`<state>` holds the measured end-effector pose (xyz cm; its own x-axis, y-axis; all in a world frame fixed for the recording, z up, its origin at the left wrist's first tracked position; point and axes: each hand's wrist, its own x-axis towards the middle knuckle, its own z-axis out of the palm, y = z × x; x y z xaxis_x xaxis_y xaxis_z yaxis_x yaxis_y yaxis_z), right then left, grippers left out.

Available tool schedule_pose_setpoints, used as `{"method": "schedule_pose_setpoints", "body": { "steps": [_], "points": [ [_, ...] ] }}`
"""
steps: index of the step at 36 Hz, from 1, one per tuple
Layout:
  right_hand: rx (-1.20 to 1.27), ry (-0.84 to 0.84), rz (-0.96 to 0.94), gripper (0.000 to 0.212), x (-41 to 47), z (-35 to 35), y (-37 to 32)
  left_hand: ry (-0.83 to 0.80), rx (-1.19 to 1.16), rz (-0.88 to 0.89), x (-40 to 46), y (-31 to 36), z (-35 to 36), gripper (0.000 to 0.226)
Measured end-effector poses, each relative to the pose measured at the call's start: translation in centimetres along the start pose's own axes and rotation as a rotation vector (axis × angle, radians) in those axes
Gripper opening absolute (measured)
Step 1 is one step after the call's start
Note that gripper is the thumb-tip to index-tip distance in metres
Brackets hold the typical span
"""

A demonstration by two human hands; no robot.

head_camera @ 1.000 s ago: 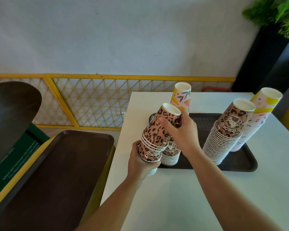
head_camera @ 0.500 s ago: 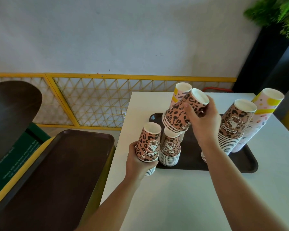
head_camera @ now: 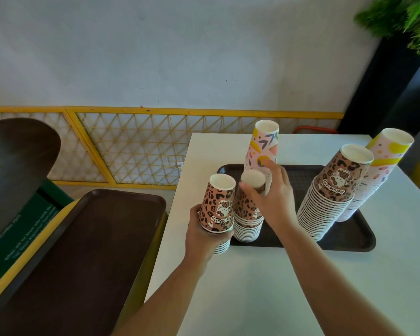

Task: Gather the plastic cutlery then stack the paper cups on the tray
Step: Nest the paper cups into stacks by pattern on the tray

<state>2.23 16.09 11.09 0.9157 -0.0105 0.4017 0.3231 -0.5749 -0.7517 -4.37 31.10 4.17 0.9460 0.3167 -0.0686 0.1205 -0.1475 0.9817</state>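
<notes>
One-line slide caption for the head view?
Left hand grips a leopard cup stack beside the tray; right hand reaches among stacks.

Three leopard-print cup stacks [head_camera: 333, 195], two pastel-patterned cup stacks [head_camera: 383, 166], two brown trays [head_camera: 344, 241], two hands [head_camera: 274, 195], one white table [head_camera: 264, 287]

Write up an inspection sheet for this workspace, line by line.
Surface: white table bearing a dark tray.
Job's things: five upside-down cup stacks; tall leopard stack and tall pastel stack on the tray's right; no cutlery seen.
Clutter: nothing seen.
Hands: left hand grips a short leopard stack at the tray's left edge; right hand reaches over another short leopard stack, fingers spread.
Cables: nothing seen.
Surroundings: yellow lattice rail, spare tray, plant.
</notes>
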Motion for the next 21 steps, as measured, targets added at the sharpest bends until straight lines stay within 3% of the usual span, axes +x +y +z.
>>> {"method": "schedule_pose_setpoints", "body": {
  "steps": [4, 12, 21],
  "points": [
    [-0.025, -0.010, -0.105, 0.080, -0.3, -0.2, -1.3, 0.006, -0.004, 0.002, -0.2, 0.2, 0.1, 0.082],
    [0.030, -0.294, -0.086, 0.072, -1.0, 0.6, -3.3, 0.033, 0.013, 0.031, -0.4, 0.9, 0.3, 0.077],
    [0.118, -0.257, -0.007, 0.059, -1.0, 0.9, -3.6, 0.016, 0.087, 0.072, -0.7, 1.0, 0.3, 0.082]
  ]
}}
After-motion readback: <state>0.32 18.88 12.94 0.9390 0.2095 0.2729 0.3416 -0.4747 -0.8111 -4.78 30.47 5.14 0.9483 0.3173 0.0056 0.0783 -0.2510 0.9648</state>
